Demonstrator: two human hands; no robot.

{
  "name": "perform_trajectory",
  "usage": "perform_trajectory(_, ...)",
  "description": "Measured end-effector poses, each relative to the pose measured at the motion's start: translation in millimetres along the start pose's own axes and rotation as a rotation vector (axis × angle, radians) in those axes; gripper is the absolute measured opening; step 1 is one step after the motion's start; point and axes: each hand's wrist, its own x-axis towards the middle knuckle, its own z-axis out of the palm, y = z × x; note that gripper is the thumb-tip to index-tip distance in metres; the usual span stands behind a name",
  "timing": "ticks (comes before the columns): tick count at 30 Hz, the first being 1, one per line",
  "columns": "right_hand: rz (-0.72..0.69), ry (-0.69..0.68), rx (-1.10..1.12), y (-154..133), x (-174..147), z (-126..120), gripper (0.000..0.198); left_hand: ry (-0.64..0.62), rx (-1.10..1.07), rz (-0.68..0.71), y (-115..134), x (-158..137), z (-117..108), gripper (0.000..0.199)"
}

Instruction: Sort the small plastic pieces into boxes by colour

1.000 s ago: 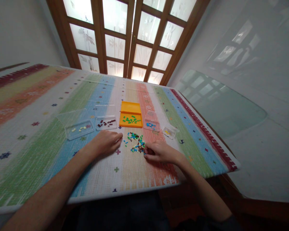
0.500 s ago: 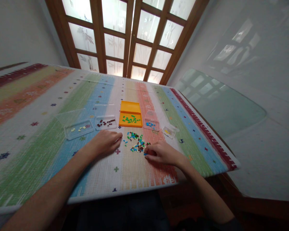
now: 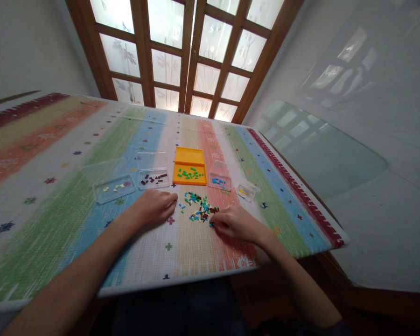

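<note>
A loose pile of small toy bricks (image 3: 199,207) in green, blue, brown and cream lies on the cloth between my hands. At the pile's right edge, my right hand (image 3: 233,221) has its thumb and forefinger pinched at a small blue brick (image 3: 211,224). My left hand (image 3: 156,205) rests on the cloth left of the pile, its fingers curled together; whatever may be inside them is hidden. Behind the pile, an open orange box (image 3: 190,183) holds green bricks (image 3: 191,173).
Clear boxes flank the orange one: one with cream bricks (image 3: 116,188), one with brown bricks (image 3: 154,178), one with blue bricks (image 3: 219,182), one with yellow bricks (image 3: 244,192). Their lids stand open behind. A striped cloth (image 3: 154,261) covers the table.
My right thumb and forefinger have closed together at the blue brick on the pile's edge. My left hand has stayed nearly still.
</note>
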Motion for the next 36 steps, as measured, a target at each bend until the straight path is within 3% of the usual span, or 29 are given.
perform_trajectory(5, 0.043, 0.016, 0.004, 3, 0, -2, 0.018, -0.017, 0.005, -0.007, 1, 0, -1, 0.026)
perform_trajectory(11, 0.264, 0.311, -0.122, 27, 10, -12, 0.021, 0.01, -0.003, -0.005, 1, -1, 0, 0.027)
perform_trajectory(14, 0.42, 0.385, -0.207, 42, 20, -18, 0.026, 0.003, 0.002, -0.003, 1, -1, 0, 0.027)
perform_trajectory(23, 0.679, 0.29, -0.351, 60, 41, -32, 0.028, -0.042, 0.043, -0.02, 2, 1, -1, 0.026)
perform_trajectory(36, 0.814, 0.242, -0.366, 57, 47, -36, 0.028, -0.034, 0.042, -0.011, 2, 0, -2, 0.025)
